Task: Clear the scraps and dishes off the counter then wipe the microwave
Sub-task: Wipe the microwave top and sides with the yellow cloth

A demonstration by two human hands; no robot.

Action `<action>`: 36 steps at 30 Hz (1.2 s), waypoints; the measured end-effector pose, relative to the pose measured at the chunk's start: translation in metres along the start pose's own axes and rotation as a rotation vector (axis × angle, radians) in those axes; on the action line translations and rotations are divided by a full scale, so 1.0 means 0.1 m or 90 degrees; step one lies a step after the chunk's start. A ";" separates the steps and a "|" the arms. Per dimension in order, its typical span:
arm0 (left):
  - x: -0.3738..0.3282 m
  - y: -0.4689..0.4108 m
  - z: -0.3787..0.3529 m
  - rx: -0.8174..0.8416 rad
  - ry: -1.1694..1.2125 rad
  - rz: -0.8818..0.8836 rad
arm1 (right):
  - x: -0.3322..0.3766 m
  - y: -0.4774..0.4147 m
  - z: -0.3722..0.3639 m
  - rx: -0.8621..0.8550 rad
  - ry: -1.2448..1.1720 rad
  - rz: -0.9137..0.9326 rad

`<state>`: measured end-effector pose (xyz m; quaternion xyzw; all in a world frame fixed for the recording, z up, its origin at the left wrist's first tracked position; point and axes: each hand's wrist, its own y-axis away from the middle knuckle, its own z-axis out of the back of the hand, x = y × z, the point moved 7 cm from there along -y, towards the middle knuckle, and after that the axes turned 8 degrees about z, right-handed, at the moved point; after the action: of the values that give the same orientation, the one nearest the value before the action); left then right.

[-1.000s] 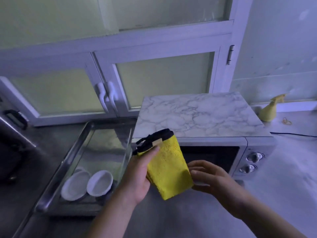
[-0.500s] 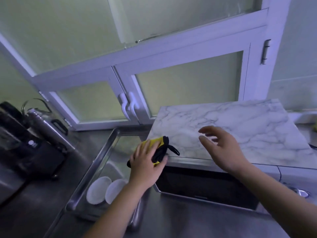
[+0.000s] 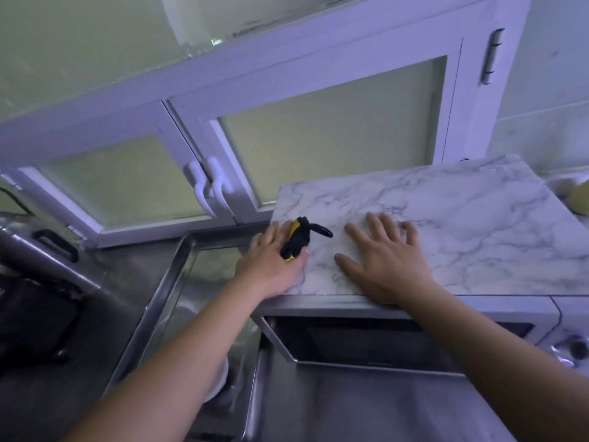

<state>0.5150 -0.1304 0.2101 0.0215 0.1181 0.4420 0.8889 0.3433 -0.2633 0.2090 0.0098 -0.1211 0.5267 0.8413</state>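
**Microwave wipe at its very start**

Judged the wiping as the step in hand, with the clearing taken as done, going by the white dishes [image 3: 220,378] low in the steel sink [image 3: 178,266] left of the microwave [image 3: 478,224] and mostly hidden by the forearm.

Found the left hand [image 3: 274,261] at the left front corner of the microwave's marble-patterned top. Had its fingers close together over a bunched yellow microfibre cloth [image 3: 294,240], thumb closed against the near end, black hem and loop poking out toward the middle of the top. Found the right hand [image 3: 385,263] flat on the same top, just right of the cloth, fingers spread, holding nothing, probably steadying the microwave.

Called next for a firm sweep rightward across the top, with the right hand lifted out of the path, then the dark door below and the control knobs [image 3: 577,348] at the microwave's right front.

Read no brand, label or lettering anywhere; panel around the knobs too dim and cropped to tell.
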 end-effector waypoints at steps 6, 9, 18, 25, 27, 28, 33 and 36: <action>-0.39 -0.99 0.14 0.020 -0.001 -0.061 | 0.03 0.03 0.07 -0.010 0.029 -0.022; -0.46 -1.32 0.21 0.013 -0.001 -0.055 | 0.03 0.05 0.10 -0.026 0.014 -0.032; -0.50 -1.49 0.28 0.015 0.024 -0.084 | 0.03 0.08 0.22 -0.117 -0.018 -0.067; -0.34 -0.88 0.13 0.072 0.002 -0.163 | 0.00 0.22 0.40 -0.256 -0.056 -0.142; -0.26 -0.51 0.07 0.078 -0.033 -0.165 | 0.01 0.24 0.40 -0.260 -0.084 -0.126; -0.21 -0.31 0.04 0.075 -0.058 -0.166 | 0.00 0.25 0.41 -0.267 -0.102 -0.122; -0.16 0.67 -0.10 0.027 -0.112 -0.190 | -0.15 0.24 0.39 -0.283 -0.235 -0.151; -0.23 0.94 -0.19 0.022 -0.100 -0.197 | -0.29 0.25 0.39 -0.324 -0.322 -0.183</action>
<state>0.4243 -0.0925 0.2096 0.0531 0.0576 0.2949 0.9523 0.3015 -0.2835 0.2375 -0.0525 -0.4491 0.3378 0.8255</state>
